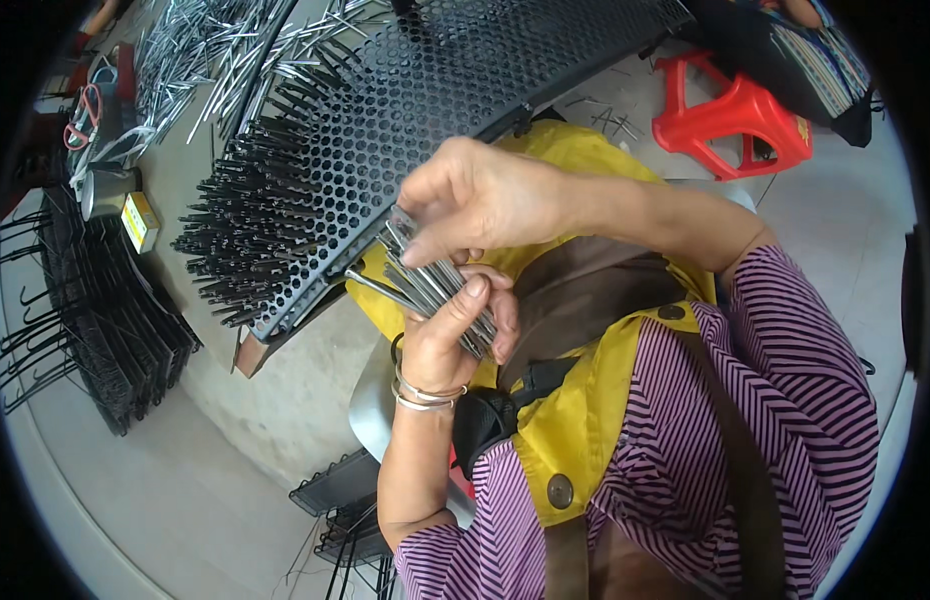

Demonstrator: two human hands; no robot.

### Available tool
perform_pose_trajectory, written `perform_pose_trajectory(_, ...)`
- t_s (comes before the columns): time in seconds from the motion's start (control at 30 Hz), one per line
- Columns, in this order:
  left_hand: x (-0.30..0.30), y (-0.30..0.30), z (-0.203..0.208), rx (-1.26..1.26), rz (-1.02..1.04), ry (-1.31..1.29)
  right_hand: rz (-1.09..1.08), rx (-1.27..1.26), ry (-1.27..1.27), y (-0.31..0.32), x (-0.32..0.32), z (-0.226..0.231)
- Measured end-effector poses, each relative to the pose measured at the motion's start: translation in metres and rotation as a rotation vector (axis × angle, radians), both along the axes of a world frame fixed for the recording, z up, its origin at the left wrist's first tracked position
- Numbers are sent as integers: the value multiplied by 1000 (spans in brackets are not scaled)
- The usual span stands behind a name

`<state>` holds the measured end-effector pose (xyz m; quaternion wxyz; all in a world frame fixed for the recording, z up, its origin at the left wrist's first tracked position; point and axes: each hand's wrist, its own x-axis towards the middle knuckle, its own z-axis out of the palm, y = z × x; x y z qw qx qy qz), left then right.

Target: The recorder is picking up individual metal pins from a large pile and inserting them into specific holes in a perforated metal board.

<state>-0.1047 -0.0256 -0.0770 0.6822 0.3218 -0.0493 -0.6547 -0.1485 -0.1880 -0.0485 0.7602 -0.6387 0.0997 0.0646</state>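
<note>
My left hand (pixel 463 318) is wrapped round a bundle of thin silver metal rods (pixel 425 287), which lie slanted over my lap. One rod (pixel 377 287) sticks out apart from the others at the left. Above it, my right hand (pixel 475 205) has its fingers bent in and closed at the upper ends of the bundle, partly blurred. The thumb presses there, and the tips of the other fingers are partly hidden. Just beyond my hands is a black panel full of round holes (pixel 415 85), with many dark-coated rods (pixel 250 220) standing in its left part.
Loose silver rods (pixel 200 60) are heaped at the far left. Nearby are red-handled scissors (pixel 83 118), a metal cup (pixel 103 192) and a small yellow box (pixel 139 222). Black hooked wire racks (pixel 115 310) stand lower left. A red plastic stool (pixel 725 112) is at the far right.
</note>
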Motion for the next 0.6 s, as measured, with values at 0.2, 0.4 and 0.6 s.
perform_pose_trajectory(0.2,1,-6,3,42,15,-136,-145,-145,-6,-5,-10,-3)
perform_pose_trajectory(0.4,-1,-5,7,105,76,-180,-248,63,19,-10,-14,-6)
perform_pose_trajectory(0.6,-4,-7,10,228,136,-240,-233,151,-54,-10,-15,-16)
